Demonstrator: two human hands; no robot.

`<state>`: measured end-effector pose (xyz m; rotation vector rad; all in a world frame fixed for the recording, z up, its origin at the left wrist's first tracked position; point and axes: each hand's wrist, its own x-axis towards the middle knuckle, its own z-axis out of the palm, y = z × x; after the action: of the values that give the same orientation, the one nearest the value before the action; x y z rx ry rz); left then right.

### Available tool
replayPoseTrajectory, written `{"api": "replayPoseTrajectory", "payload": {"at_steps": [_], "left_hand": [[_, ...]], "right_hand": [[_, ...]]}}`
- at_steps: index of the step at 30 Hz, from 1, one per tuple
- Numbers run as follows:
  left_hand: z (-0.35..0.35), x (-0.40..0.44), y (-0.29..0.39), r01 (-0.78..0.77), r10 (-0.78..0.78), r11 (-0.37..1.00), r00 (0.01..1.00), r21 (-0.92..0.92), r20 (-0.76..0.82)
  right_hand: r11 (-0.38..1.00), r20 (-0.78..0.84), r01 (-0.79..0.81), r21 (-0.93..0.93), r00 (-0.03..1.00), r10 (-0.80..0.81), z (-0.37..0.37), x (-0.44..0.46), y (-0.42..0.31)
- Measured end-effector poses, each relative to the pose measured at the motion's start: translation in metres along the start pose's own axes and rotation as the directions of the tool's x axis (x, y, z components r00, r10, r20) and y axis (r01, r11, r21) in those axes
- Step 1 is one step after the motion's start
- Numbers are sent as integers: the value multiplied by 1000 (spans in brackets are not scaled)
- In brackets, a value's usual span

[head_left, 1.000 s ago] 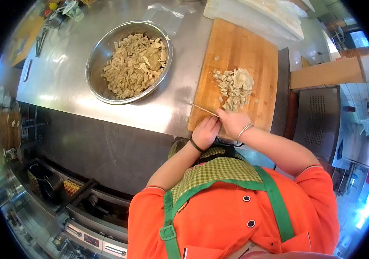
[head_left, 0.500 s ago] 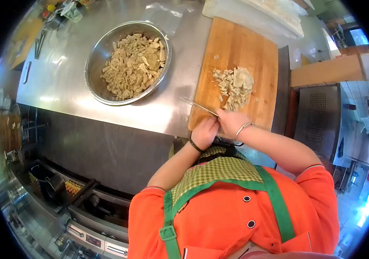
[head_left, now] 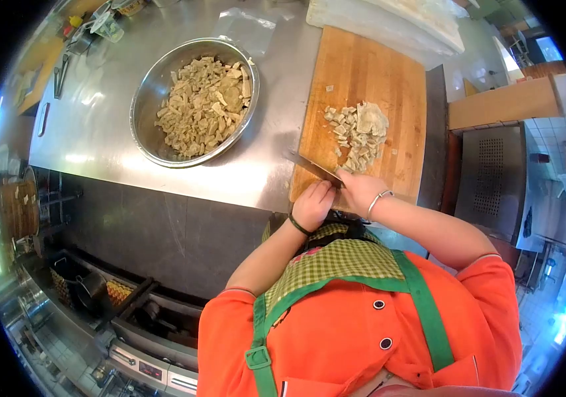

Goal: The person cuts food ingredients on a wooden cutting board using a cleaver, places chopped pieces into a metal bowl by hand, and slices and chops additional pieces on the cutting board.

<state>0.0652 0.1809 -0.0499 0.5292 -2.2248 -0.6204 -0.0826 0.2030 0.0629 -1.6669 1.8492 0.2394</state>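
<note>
My right hand (head_left: 361, 190) grips a knife (head_left: 311, 167) near the front edge of the wooden cutting board (head_left: 369, 63). Its blade slants away to the upper left, showing part of its flat side. Right beside the blade, my left hand (head_left: 313, 206) is closed, fingers curled and pressed together at the board's near edge. Whatever lies under those fingertips is hidden. Just beyond my hands sits a pile of pale, chopped food pieces (head_left: 362, 129), with a larger flat piece on top.
A large metal bowl (head_left: 139, 126) of similar chopped pieces (head_left: 197, 109) stands left of the board on the steel counter (head_left: 91, 126). A clear plastic bag (head_left: 246, 30) lies behind it, tongs (head_left: 61, 76) at far left. A white slab (head_left: 389, 23) borders the board's back.
The knife blade has tilted, so more of its flat side shows. My right hand has shifted slightly to the right and nearer me; my left hand stays almost in place.
</note>
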Motion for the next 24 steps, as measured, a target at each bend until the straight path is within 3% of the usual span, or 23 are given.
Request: {"api": "replayPoseTrajectory", "payload": {"at_steps": [4,6,7,11,12,14,15,17,19,20,22,24], "left_hand": [[-2,2,3,22,-21,999,999,-25,42],[-5,10,2,24,-24,999,1000,-35,19],[-8,14,2,44,-44,999,999,-11,4],[-46,15,-17,285,-282,958,955,27,-95],[-59,11,-28,418,-418,907,908,46,8],[-75,4,-42,308,-319,946,940,103,122],[-72,2,-44,298,-310,949,943,104,124],[-68,-7,-47,252,-272,962,897,103,347],[-69,-11,-45,252,-294,954,892,161,343],[-68,-11,-46,258,-318,943,888,212,334],[-76,1,-50,268,-337,930,895,251,293],[-82,23,-52,405,-426,902,889,147,168]], "right_hand": [[998,-23,-25,58,999,27,4,21,-1],[945,-282,0,328,954,98,7,31,20],[940,-328,23,339,940,95,1,28,29],[932,-365,22,362,923,120,-19,-1,52],[886,-311,13,464,939,149,-23,-8,53],[827,-255,-2,563,951,176,-22,-18,54],[841,-244,-8,542,955,166,-21,-23,55],[849,-240,-12,528,957,162,-12,-32,59],[906,-222,61,418,974,37,0,-34,63],[908,-91,48,417,996,-10,1,-36,66],[948,25,81,307,995,-94,5,-34,63],[988,173,127,92,975,-142,4,-31,60]]}}
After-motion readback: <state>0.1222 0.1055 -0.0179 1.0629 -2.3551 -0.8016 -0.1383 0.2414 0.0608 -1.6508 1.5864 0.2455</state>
